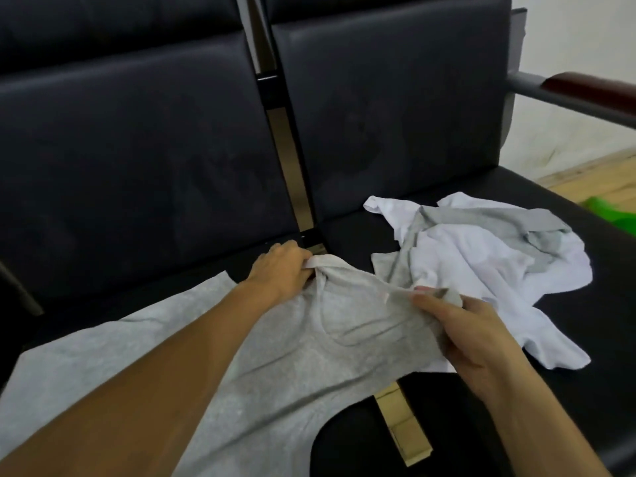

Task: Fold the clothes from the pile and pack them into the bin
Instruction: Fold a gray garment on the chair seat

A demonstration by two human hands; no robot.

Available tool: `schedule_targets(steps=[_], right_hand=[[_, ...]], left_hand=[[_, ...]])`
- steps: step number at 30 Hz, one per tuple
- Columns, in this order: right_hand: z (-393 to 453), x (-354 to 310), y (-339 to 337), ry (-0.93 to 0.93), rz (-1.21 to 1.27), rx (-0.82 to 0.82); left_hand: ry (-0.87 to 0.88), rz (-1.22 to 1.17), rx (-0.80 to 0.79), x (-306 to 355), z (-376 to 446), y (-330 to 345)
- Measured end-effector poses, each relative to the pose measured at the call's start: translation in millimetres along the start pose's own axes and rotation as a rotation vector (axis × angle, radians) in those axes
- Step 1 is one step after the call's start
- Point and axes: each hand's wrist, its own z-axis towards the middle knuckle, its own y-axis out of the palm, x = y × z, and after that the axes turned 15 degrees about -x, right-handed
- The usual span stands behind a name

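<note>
- Left arm (165, 370): bare, runs from the lower left corner up toward frame centre, nearly straight.
- Left hand (278, 270): just left of centre, back of hand up, fingers curled down, gripping a bunched fold of the shirt (275, 366).
- Right arm (537, 418): bare, comes in from the lower right edge, angled up-left.
- Right hand (471, 335): right of centre, lower than the left hand, thumb on top, pinching the shirt's edge against curled fingers.
- Hands apart, cloth stretched between them.
</note>
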Motion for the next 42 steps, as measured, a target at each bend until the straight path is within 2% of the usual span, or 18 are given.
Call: schedule_targets(steps=[2,5,6,9,10,11,13,16,18,24,27,30,32,35,37,39,40,42], right_hand=[[-3.2,-0.4,-9.9,-0.023,-0.182,0.036],[-3.2,1.8,-25.0,-0.086,-0.527,0.147],[-5.6,-0.6,-27.9,-0.098,-0.604,0.175],[-12.9,-13.5,-31.4,-0.157,-0.640,0.200],[-17.4,-19.9,-29.3,-0.167,-0.607,0.189],[-21.2,-24.6,-26.9,-0.167,-0.571,0.165],[-28.0,-30.2,-23.0,-0.150,-0.525,0.108],[-32.1,-27.3,-24.8,-0.058,-0.619,0.060],[-33.1,-21.9,-29.8,0.022,-0.766,0.054],[-31.0,-16.9,-48.1,0.105,-0.859,0.068],[-32.0,-22.9,-49.1,0.086,-0.861,-0.020],[-41.3,-41.7,-33.3,0.009,-0.630,-0.321],[-51.3,-51.9,-7.5,-0.120,-0.548,-0.505],[-65.8,-52.9,51.2,-0.281,-0.460,-0.730],[-72.0,-42.4,85.8,-0.248,-0.409,-0.908],[-76.3,-30.1,105.4,-0.086,-0.428,-1.145],[-77.2,-25.9,108.3,0.008,-0.480,-1.239],[-71.2,-13.4,104.9,0.089,-0.708,-1.196]], left_hand=[[0.034,-0.190,-0.024,10.1,8.7,-2.7],[-0.025,-0.454,-0.056,34.0,18.5,-14.3],[-0.077,-0.625,-0.085,43.0,22.3,-18.3],[-0.198,-1.402,-0.270,75.2,23.3,-36.8],[-0.186,-1.520,-0.271,82.2,25.2,-40.1],[-0.173,-1.515,-0.250,86.2,29.1,-39.5],[-0.163,-1.323,-0.248,92.9,29.4,-32.4],[-0.164,-0.622,-0.321,90.7,25.8,-9.8],[-0.163,-0.336,-0.311,86.3,25.0,5.4],[-0.090,-0.462,-0.083,89.6,35.3,10.3],[-0.038,-0.543,0.025,93.8,40.0,-1.2],[0.018,-0.709,0.168,82.7,34.6,-23.4],[0.048,-0.952,0.211,62.3,12.2,-42.5],[0.131,-1.355,0.232,2.0,-51.6,-63.6],[0.139,-1.471,0.230,-52.0,-98.2,-62.8],[0.016,-1.464,0.204,-109.7,-146.9,-49.9],[-0.071,-1.383,0.188,-138.3,-168.2,-41.6],[-0.225,-1.095,0.130,-180.1,-205.3,-25.9]])
